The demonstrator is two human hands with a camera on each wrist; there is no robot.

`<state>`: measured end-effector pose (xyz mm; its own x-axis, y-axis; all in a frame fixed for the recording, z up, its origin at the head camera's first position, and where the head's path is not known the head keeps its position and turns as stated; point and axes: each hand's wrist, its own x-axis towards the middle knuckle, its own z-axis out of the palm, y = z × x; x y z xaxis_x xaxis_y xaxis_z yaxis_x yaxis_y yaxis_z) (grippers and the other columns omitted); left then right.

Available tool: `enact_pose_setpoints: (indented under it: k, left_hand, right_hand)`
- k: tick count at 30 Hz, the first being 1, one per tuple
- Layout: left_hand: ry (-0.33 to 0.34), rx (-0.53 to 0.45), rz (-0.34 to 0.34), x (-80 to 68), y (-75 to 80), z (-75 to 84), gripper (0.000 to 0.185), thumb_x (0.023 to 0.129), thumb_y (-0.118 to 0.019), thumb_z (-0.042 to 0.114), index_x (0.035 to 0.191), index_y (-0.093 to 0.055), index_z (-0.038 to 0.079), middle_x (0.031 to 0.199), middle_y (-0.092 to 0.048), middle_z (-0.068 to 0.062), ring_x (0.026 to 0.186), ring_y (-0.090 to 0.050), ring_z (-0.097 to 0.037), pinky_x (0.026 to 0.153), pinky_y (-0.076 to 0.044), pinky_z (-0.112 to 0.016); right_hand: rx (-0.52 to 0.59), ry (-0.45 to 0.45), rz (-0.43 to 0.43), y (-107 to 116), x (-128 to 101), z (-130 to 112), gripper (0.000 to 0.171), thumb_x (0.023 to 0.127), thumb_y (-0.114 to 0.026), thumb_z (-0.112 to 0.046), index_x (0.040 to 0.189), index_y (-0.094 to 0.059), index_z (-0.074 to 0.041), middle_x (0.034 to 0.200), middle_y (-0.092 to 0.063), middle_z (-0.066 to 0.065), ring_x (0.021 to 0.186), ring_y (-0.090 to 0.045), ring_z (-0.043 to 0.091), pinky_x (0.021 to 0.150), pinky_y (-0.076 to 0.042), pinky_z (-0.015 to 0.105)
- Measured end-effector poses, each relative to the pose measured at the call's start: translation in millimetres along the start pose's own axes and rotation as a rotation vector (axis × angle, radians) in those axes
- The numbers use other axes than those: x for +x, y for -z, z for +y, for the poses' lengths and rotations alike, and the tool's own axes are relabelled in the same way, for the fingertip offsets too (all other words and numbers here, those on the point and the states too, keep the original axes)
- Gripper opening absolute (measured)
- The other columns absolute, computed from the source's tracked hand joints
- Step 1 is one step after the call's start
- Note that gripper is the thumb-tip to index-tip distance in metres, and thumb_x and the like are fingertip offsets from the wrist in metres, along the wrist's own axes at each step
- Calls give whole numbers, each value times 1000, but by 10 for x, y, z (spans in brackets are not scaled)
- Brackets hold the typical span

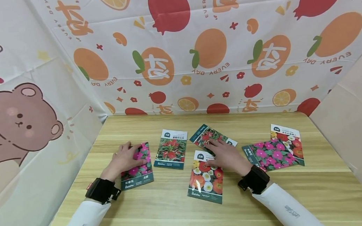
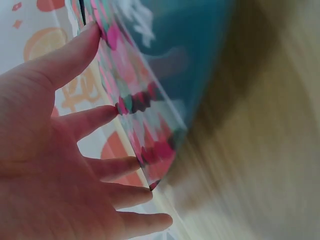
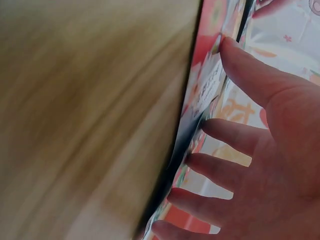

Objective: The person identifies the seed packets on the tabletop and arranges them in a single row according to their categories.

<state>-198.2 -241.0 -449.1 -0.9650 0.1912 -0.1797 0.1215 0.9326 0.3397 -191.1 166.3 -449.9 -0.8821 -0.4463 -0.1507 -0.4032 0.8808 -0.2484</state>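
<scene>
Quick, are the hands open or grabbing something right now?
Left hand: open, touching a pink-flower packet.
Right hand: open, fingers on a slanted red-flower packet, thumb on a red-and-white-flower packet.

The left hand [image 1: 124,161] hides part of the pink-flowered packet [image 1: 138,172] beneath it, whose smallest print [image 1: 138,183] is illegible.
</scene>
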Motion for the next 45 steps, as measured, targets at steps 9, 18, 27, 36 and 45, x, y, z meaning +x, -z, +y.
enact_pose_setpoints:
  k: [9, 18, 27, 36, 45]
  left_hand:
    - [40, -23, -15, -42, 94, -217, 85, 88, -82, 43, 152, -47, 0, 154, -27, -43, 139, -23, -66, 102, -23, -87]
    - [36, -29, -13, -49, 155, -234, 83, 87, -82, 38, 151, -47, -2, 153, -28, -43, 139, -22, -66, 103, -21, -86]
    - [-148, -70, 180, 49, 104, 69, 50, 100, -70, 23, 140, -59, -5, 154, -38, -36, 140, -38, -55, 109, -35, -72]
    - [-435, -127, 53, 177, -15, 523, 39, 102, -69, 22, 135, -67, 2, 159, -42, -20, 149, -33, -44, 110, -44, -58]
    - [-595, 13, 31, 274, -179, 684, 38, 102, -69, 31, 132, -71, 8, 147, -54, -22, 132, -56, -39, 105, -50, -52]
  right_hand:
    - [69, -14, -40, 86, -139, 283, 75, 93, -77, -46, 153, -52, -11, 163, -37, 21, 146, -36, 49, 112, -37, 64]
    - [116, 46, -67, 152, -234, 463, 71, 93, -79, -36, 153, -51, -9, 163, -37, 21, 148, -34, 46, 115, -34, 62]
    - [-15, -46, 255, 209, -165, 558, 42, 99, -74, -33, 125, -71, 0, 123, -69, 21, 116, -64, 41, 97, -52, 56]
    - [-161, -202, 318, 156, -113, 700, 55, 94, -74, -49, 118, -71, 1, 109, -67, 24, 103, -61, 45, 83, -51, 58]
    - [-95, -279, 200, 246, -17, 764, 70, 91, -72, -61, 123, -70, 1, 111, -66, 25, 102, -59, 46, 85, -48, 62]
